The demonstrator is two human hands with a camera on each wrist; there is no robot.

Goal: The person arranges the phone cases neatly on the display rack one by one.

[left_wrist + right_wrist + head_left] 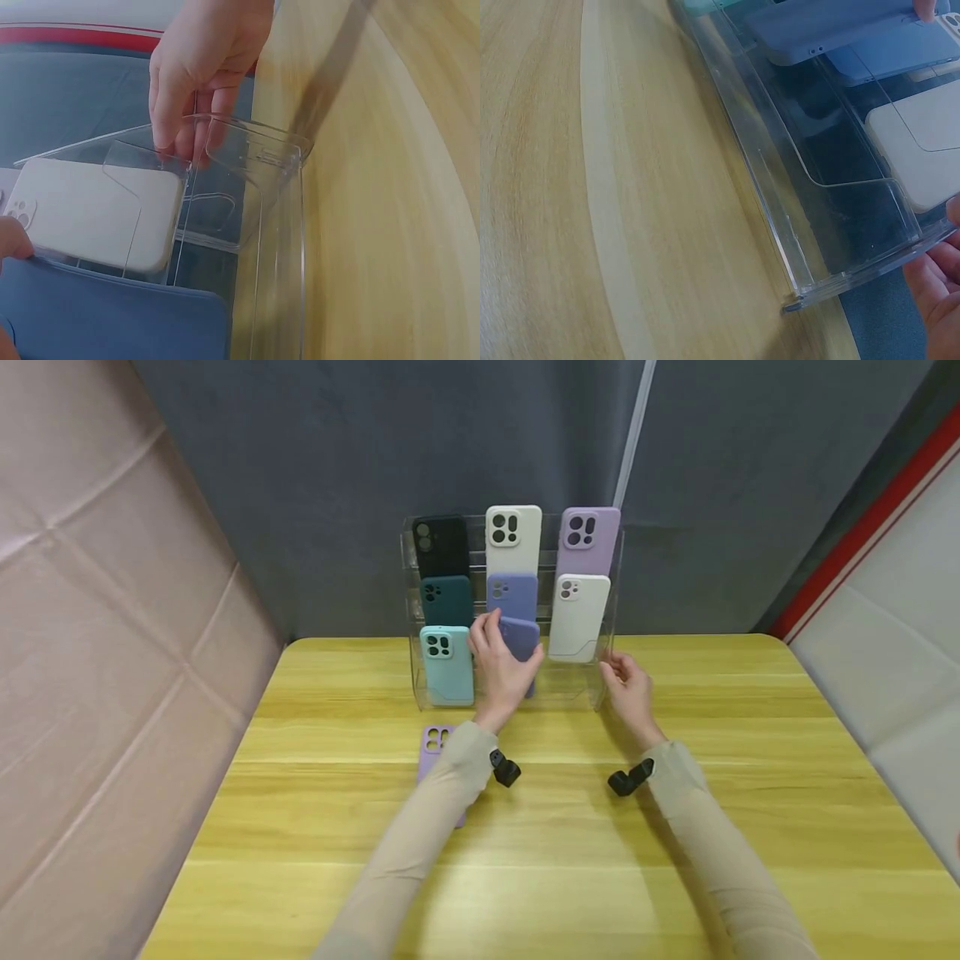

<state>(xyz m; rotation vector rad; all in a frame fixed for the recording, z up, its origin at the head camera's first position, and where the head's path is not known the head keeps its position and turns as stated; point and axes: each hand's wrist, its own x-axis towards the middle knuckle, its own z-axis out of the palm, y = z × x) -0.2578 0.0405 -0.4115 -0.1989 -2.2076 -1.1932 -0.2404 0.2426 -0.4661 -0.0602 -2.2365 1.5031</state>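
Observation:
A clear acrylic tiered rack (607,610) stands at the back of the yellow table and holds several phone cases. My left hand (501,656) grips a blue phone case (523,637) upright at the rack's lowest middle slot. That blue case (112,315) fills the bottom of the left wrist view, under a white case (90,217). My right hand (626,681) rests its straight fingers (176,112) against the rack's right end wall (289,180). The right wrist view shows the rack's front rim (780,225), the blue case (840,30) and the right hand (937,277) at its corner.
A lilac case (433,745) lies flat on the table, partly under my left forearm. A light teal case (447,664) stands in the bottom left slot. A dark grey wall is close behind the rack, and a pink padded panel (90,652) borders the table's left side.

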